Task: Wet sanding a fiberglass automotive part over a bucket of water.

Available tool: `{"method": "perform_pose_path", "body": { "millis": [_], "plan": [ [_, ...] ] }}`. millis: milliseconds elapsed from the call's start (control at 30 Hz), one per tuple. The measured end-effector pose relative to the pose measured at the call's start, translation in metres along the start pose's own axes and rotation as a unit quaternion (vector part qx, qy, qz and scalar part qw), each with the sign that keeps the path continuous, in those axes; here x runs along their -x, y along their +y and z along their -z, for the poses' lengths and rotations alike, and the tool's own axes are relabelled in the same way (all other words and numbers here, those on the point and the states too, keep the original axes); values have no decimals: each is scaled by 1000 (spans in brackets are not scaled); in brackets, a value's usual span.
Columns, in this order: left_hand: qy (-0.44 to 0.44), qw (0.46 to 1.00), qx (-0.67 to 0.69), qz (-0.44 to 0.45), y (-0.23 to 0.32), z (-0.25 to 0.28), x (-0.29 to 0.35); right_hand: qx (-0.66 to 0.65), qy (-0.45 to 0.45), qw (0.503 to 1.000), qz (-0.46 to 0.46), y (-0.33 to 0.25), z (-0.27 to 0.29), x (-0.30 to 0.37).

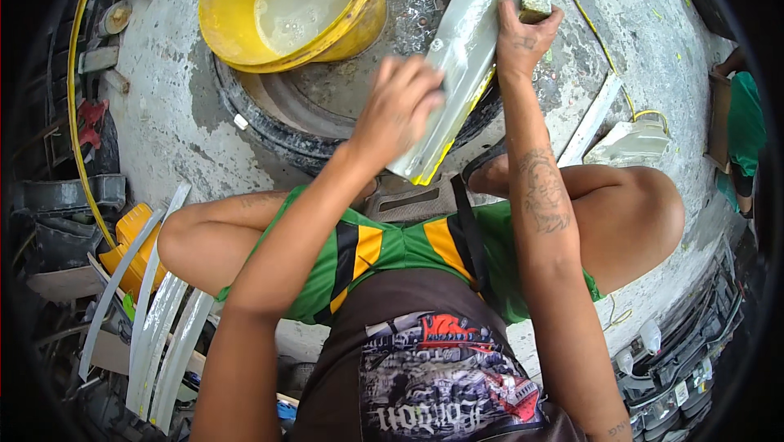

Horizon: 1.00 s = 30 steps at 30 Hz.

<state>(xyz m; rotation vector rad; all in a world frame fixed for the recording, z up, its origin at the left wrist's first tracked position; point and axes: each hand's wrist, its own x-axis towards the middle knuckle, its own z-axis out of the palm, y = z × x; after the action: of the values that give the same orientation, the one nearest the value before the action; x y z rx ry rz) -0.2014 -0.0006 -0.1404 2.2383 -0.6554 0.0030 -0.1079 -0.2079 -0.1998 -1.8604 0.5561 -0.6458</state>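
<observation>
A long, wet grey panel [472, 42] with bright yellow along its edge slants from the top of the view down toward my knees. My right hand [527, 37] grips its right side, thumb along the panel and fingers curled behind. My left hand [398, 111] is on the panel's left side, smeared by motion. Its fingers are bent, and a dark edge shows at their tips; what they hold I cannot make out. Under the panel's lower end is a black round tub [282, 127]. A yellow bucket [374, 29] of cloudy, bubbly water stands tilted in it.
Grey strips [155, 352] and an orange-yellow plastic piece [135, 238] lie at left beside a yellow hose [75, 91]. Another strip [590, 122] and a pale broken piece [629, 144] lie at right. Dark parts [678, 368] are heaped lower right; a person in green [745, 123] is at far right.
</observation>
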Motion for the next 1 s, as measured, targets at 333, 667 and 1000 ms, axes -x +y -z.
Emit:
{"method": "perform_pose_path", "body": {
  "millis": [333, 667, 1000],
  "plan": [
    [17, 994, 32, 100, 19, 3, 60, 28, 18, 999, 28, 25, 6, -11],
    [42, 990, 46, 125, 23, 6, 75, 23, -2, 1000, 4, 17, 8, -7],
    [58, 991, 64, 100, 8, -4, 60, 34, 22, 997, 64, 36, 4, -9]
  ]
}}
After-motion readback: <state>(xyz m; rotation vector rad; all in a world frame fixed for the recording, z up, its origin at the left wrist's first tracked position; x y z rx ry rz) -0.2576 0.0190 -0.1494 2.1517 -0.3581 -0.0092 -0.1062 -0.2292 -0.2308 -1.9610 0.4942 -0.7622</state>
